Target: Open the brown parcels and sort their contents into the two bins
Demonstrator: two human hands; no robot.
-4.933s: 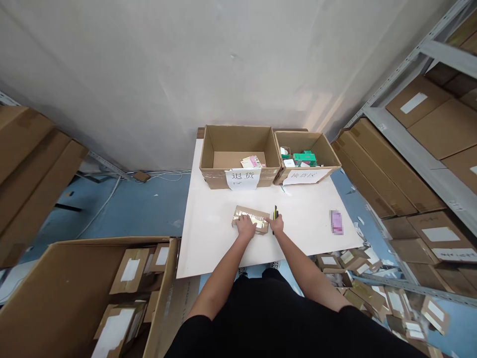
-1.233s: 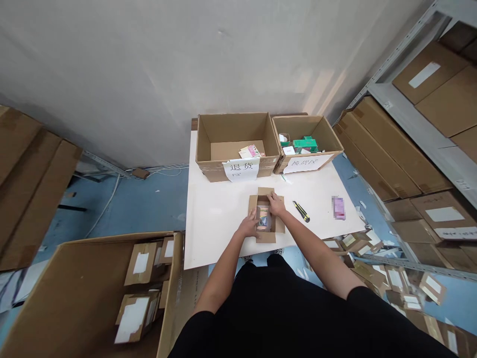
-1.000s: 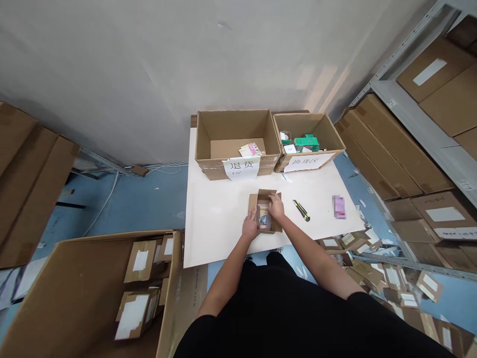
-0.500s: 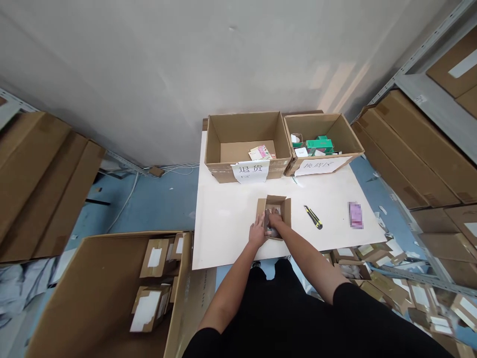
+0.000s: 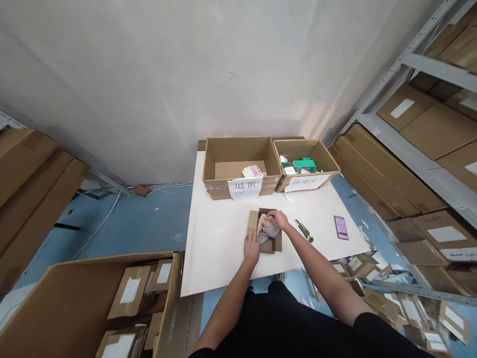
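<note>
i had the right hand (image 5: 278,220) curled down over a wrapped packet (image 5: 266,228), its fingers closed on the crumpled, whitish wrap. the left hand (image 5: 251,248) stayed open, fingers spread and pressed against the near left corner of the small box (image 5: 274,245). the packet sat inside that opened cardboard box, bulging above its rim, with some orange and green print showing through the wrap. the box lay flat on the white surface (image 5: 219,258), near the surface's middle.

just right of the box lay a utility knife (image 5: 303,230), yellow and black, angled across the surface. farther right was a phone (image 5: 341,227), its screen lit pink. ahead of my hands stood two open cartons side by side, each with a paper sign on its front. the left carton (image 5: 218,166) held a few cards (image 5: 252,171) on its floor. the right carton (image 5: 326,159) held green boxes (image 5: 303,164) and small white items.

a large carton of parcels (image 5: 74,298) stood at lower left. loaded shelves (image 5: 402,169) ran along the right, and loose parcels (image 5: 372,271) lay on the blue floor (image 5: 149,214).
</note>
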